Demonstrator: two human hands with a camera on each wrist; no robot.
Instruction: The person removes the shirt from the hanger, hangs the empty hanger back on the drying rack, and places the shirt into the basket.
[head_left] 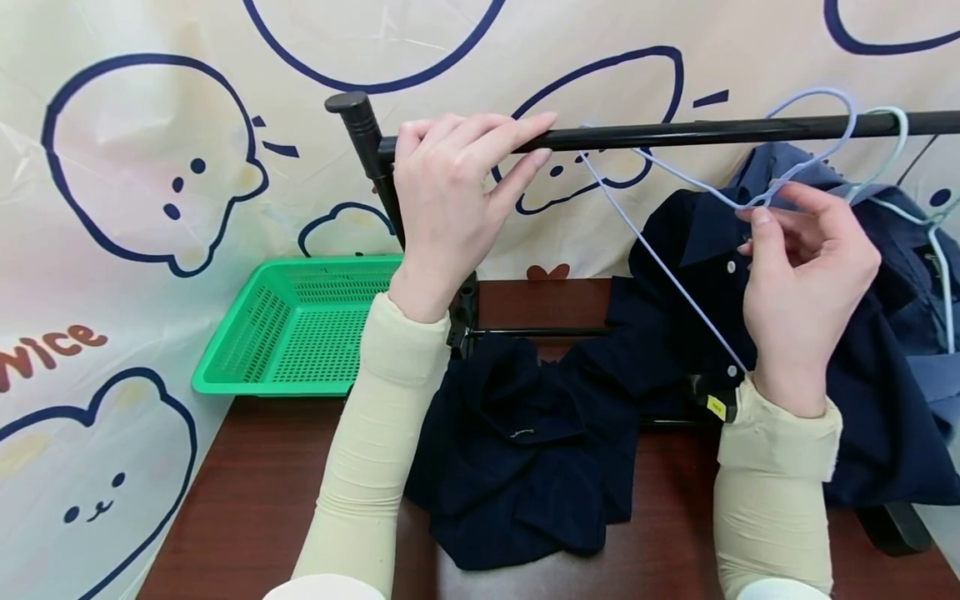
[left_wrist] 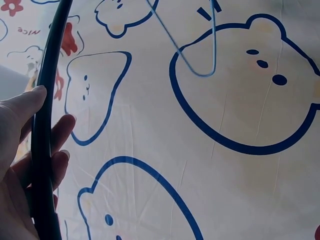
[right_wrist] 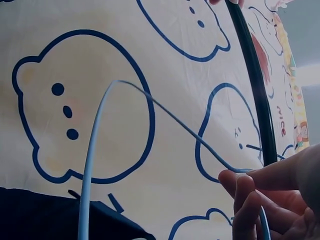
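My left hand grips the black rail of a garment rack near its left end; thumb and fingers lie on opposite sides of the rail in the left wrist view. With thumb and fingertips, my right hand pinches a light blue wire hanger at the neck below its hook. The hook loops over the rail, and the hanger's body slants left with no garment on it. Behind the right hand hangs a dark navy shirt with white buttons. A crumpled navy garment lies between the forearms.
A green plastic basket sits at the back left of the brown table. Right of my right hand, a mint hanger hooks over the rail beside blue-grey clothing. A cartoon-printed sheet covers the wall behind.
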